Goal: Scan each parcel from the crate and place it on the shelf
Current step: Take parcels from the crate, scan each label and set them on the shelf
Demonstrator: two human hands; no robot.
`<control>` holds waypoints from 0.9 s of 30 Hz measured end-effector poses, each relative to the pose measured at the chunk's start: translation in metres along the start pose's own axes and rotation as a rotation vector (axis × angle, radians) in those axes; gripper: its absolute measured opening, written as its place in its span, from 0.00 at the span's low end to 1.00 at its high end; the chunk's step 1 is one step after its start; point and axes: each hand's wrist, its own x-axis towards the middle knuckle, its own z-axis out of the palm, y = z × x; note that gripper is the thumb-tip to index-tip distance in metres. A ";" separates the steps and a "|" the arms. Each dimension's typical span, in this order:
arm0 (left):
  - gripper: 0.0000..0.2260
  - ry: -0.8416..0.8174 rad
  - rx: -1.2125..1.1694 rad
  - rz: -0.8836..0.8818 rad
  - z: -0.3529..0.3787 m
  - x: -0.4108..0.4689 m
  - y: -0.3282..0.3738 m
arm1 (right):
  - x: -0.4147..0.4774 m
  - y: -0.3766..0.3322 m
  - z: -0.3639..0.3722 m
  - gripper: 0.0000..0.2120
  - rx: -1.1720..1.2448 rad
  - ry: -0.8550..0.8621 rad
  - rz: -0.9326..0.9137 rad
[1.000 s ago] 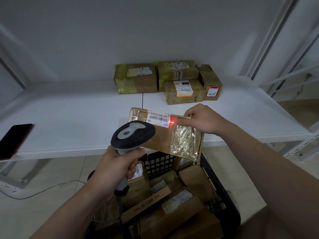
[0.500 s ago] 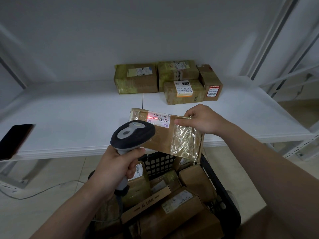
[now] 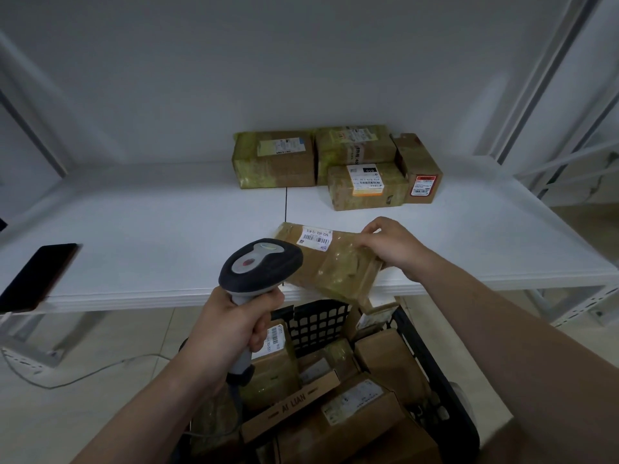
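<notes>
A: Two hands working. The left hand [image 3: 231, 326] is gripping the scanner [image 3: 261, 264] by its handle, head pointing at the parcel [image 3: 335, 266].
B: The right hand [image 3: 388, 247] is pinching that parcel's right end, holding it over the shelf [image 3: 150, 236] edge, barcode label [image 3: 315, 236] facing up.
A: The crate [image 3: 318, 326] below is holding more boxes [image 3: 335, 416]; four parcels [image 3: 366, 182] are sitting at the shelf's back; a phone [image 3: 37, 276] is lying at left.
</notes>
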 end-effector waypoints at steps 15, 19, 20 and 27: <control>0.11 0.047 -0.016 0.008 -0.007 0.004 0.002 | -0.014 0.003 0.060 0.19 -0.761 0.160 -0.483; 0.10 0.054 0.002 0.024 -0.006 0.005 0.006 | -0.040 0.007 0.095 0.21 -0.827 -0.071 -0.469; 0.11 0.058 0.003 0.030 -0.007 0.006 0.007 | -0.040 0.011 0.101 0.26 -0.832 -0.102 -0.447; 0.11 0.090 -0.031 0.039 -0.016 0.011 0.010 | 0.012 0.031 0.117 0.41 -0.899 -0.114 -0.406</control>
